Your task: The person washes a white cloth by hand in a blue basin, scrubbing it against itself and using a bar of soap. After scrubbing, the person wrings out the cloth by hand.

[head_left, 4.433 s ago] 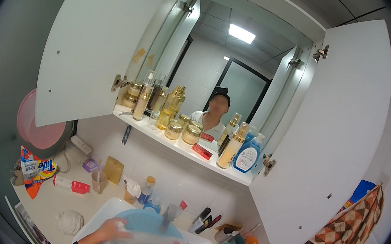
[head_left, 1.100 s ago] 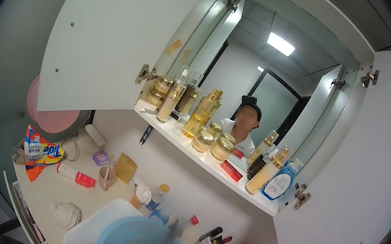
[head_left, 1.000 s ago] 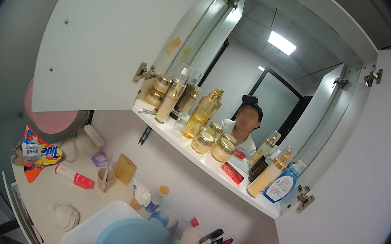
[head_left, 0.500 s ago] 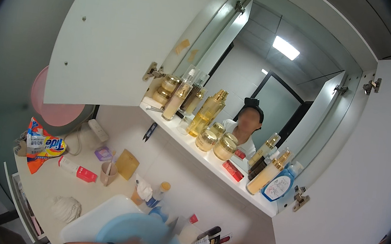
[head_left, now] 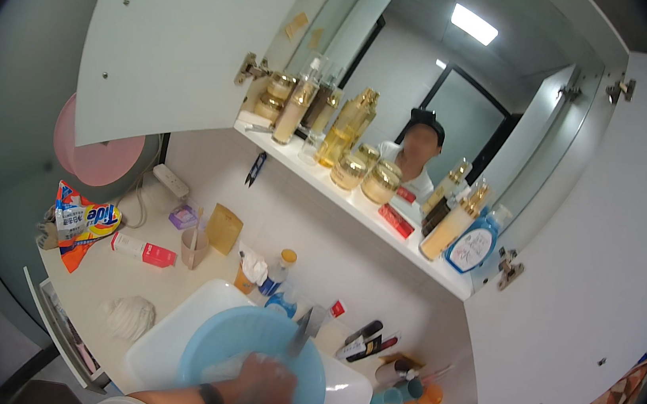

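A light blue basin (head_left: 201,330) rests in the white sink (head_left: 346,400), under a metal faucet (head_left: 313,322). Inside the basin, my left hand (head_left: 257,380) and my right hand (head_left: 281,398) are close together, blurred by motion. Something whitish (head_left: 229,368) lies around and below them; whether it is wet cloth or foamy water I cannot make out. Both wrists wear dark bands. Neither hand's fingers show clearly, so what they grip is hidden.
Left of the sink are a crumpled white cloth (head_left: 130,317), a red-and-white tube (head_left: 144,251), an orange detergent bag (head_left: 82,218) and a cup (head_left: 194,247). Cups (head_left: 386,401) stand at right. Overhead, an open mirror cabinet (head_left: 358,180) holds bottles and jars; its doors hang wide on both sides.
My view has tipped downward, so the basin and both hands show more fully. The hands remain in the basin, moving against each other.
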Available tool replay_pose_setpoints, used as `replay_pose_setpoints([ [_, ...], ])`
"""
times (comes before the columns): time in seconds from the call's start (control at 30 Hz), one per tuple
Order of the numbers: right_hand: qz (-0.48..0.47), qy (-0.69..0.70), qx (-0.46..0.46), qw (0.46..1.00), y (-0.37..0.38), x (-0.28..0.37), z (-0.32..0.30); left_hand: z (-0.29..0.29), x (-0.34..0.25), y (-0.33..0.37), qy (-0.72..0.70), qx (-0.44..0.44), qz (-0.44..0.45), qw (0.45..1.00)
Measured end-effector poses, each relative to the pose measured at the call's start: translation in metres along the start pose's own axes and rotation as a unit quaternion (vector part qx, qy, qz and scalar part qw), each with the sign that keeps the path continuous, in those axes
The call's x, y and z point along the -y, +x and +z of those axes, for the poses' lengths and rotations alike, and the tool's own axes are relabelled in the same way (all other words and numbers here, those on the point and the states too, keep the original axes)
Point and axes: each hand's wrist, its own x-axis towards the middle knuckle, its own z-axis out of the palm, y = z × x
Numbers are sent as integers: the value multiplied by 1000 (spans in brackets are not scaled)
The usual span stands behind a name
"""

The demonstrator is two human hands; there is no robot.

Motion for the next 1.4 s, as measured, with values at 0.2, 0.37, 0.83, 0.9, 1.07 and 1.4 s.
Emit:
replay_pose_setpoints([
  [0.2,-11,134,-71,988,-6,51,-14,-19,-36,-13,-148,130,-144,970],
  [0.37,72,96,-91,989,-1,20,-4,-14,-12,-25,-17,161,-39,986],
  [0.83,197,170,-40,965,-9,51,-27,-20,-29,-35,-116,192,-198,954],
  [0.9,97,92,-65,989,-14,50,-14,-24,-31,-33,-285,206,-262,899],
  [1.07,228,82,-44,969,-10,-19,1,-10,-61,-50,-43,148,-233,960],
  [1.4,304,18,55,951,14,-49,-34,-47,-24,23,233,31,-14,972],
])
